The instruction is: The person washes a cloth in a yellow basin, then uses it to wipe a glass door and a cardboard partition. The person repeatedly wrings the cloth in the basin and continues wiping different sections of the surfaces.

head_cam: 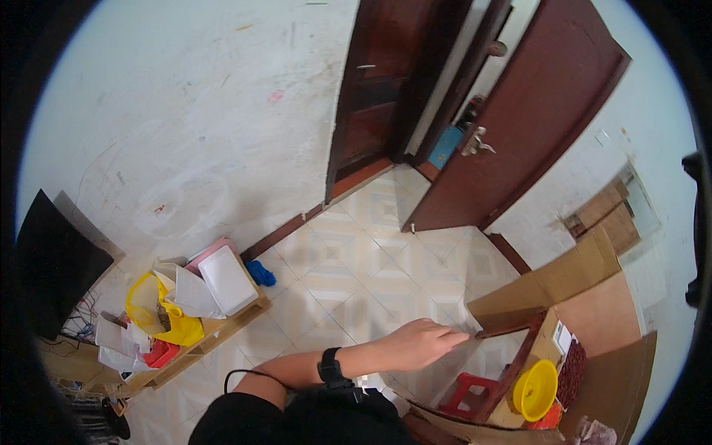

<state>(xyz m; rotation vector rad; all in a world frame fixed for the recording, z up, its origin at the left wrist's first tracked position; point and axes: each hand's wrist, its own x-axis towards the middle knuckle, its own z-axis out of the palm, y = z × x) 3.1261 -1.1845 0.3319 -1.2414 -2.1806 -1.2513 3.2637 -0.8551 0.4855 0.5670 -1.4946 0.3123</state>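
My left hand (425, 345) reaches across to the right in front of my body, above the tiled floor. Its fingers lie together, pointing right. The palm is turned away, so whether anything is in it is hidden. A black band with a device (332, 367) is strapped around that wrist, with a black cable near the forearm. My right hand is out of view. Closest to my fingertips on the right are a cardboard panel (548, 278) and a wooden table edge (520, 356). On that table sits a yellow plastic basin (535, 389). Below it stands a red plastic stool (467, 392).
Ahead, a brown door (534, 122) stands ajar beside another dark door (372, 94). Along the left wall, a low wooden bench (206, 339) holds a yellow bag (183, 328), a white container (228, 281) and a black television (61, 261). Floor tiles (356, 278) lie between.
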